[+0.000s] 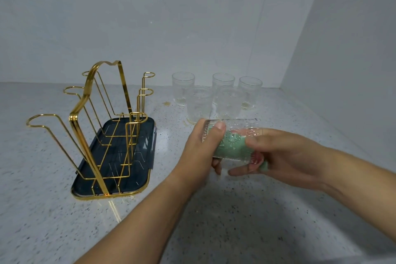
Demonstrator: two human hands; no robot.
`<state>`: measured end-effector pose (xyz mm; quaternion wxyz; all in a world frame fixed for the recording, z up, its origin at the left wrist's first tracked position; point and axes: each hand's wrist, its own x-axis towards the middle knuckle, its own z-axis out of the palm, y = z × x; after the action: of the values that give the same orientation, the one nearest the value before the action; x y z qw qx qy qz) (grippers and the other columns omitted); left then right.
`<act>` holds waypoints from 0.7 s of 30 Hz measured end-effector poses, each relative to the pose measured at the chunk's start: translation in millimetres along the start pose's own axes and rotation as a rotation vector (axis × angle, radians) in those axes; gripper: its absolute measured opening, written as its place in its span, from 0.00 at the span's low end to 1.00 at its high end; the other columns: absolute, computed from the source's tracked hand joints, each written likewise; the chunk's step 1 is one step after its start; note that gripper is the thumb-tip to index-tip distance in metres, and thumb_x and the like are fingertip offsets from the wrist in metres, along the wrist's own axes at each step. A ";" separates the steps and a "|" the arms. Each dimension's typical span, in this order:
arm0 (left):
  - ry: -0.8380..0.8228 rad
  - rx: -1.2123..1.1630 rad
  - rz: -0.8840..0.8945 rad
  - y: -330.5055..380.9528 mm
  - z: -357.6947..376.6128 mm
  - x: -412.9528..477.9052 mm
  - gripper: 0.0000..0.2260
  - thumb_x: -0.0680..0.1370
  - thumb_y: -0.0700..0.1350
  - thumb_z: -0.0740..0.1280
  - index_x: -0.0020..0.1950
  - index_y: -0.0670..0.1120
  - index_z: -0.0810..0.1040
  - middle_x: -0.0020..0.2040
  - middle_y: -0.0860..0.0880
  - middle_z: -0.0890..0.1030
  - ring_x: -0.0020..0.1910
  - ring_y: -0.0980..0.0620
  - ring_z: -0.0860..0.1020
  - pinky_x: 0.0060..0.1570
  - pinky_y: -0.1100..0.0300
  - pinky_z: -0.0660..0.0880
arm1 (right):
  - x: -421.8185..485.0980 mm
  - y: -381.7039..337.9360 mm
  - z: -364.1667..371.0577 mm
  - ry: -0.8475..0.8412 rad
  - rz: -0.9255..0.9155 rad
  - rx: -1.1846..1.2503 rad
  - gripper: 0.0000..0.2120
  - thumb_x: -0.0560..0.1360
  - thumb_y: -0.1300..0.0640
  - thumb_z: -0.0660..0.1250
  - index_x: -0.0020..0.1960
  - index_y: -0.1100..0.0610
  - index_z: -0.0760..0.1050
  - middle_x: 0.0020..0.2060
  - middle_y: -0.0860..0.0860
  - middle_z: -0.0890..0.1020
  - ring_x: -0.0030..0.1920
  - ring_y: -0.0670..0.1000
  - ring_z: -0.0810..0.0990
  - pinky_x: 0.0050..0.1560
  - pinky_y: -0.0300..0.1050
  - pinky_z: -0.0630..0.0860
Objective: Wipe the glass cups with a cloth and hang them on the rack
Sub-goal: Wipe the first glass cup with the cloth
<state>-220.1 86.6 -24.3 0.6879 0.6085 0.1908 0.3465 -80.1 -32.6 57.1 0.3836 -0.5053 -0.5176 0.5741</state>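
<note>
My left hand [200, 152] grips a ribbed glass cup [240, 126] that lies on its side above the counter. A green cloth [230, 146] is stuffed inside the cup. My right hand [276, 154] holds the cloth at the cup's open end, with fingers curled into the glass. Several more glass cups [200, 103] stand upright in a cluster behind my hands, near the back wall. The gold wire rack [92, 100] with its looped prongs stands on a dark tray [120, 178] to the left; no cup hangs on it.
The speckled grey counter [235, 221] meets a white back wall and a white side wall on the right, forming a corner behind the cups. A small yellowish stain [166, 104] marks the counter left of the cups.
</note>
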 end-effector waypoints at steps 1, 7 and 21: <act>0.008 0.015 0.008 0.8 0.0 -1.1 0.24 0.74 0.68 0.66 0.53 0.48 0.77 0.39 0.46 0.76 0.30 0.52 0.72 0.28 0.56 0.75 | -0.6 -2.3 -0.5 -0.018 0.008 0.014 0.29 0.75 0.46 0.72 0.70 0.61 0.75 0.66 0.66 0.78 0.68 0.67 0.76 0.70 0.60 0.74; -0.123 -0.245 -0.377 12.3 3.2 0.7 0.38 0.77 0.72 0.63 0.61 0.37 0.84 0.58 0.26 0.80 0.48 0.36 0.78 0.48 0.49 0.75 | 4.9 1.2 11.9 0.199 -0.090 -0.868 0.09 0.77 0.44 0.72 0.57 0.41 0.82 0.55 0.37 0.85 0.59 0.37 0.82 0.74 0.29 0.58; -0.051 -0.188 -0.192 9.7 6.3 -0.6 0.20 0.75 0.61 0.70 0.57 0.48 0.78 0.42 0.45 0.82 0.30 0.50 0.77 0.25 0.61 0.68 | 0.0 -9.8 10.8 0.296 -0.043 -0.501 0.07 0.82 0.55 0.67 0.52 0.51 0.84 0.42 0.44 0.87 0.40 0.41 0.83 0.40 0.43 0.78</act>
<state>-218.6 81.9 -13.8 0.7765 0.5290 0.1973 0.2797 -91.5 -33.2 66.2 0.3302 -0.6513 -0.5924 0.3403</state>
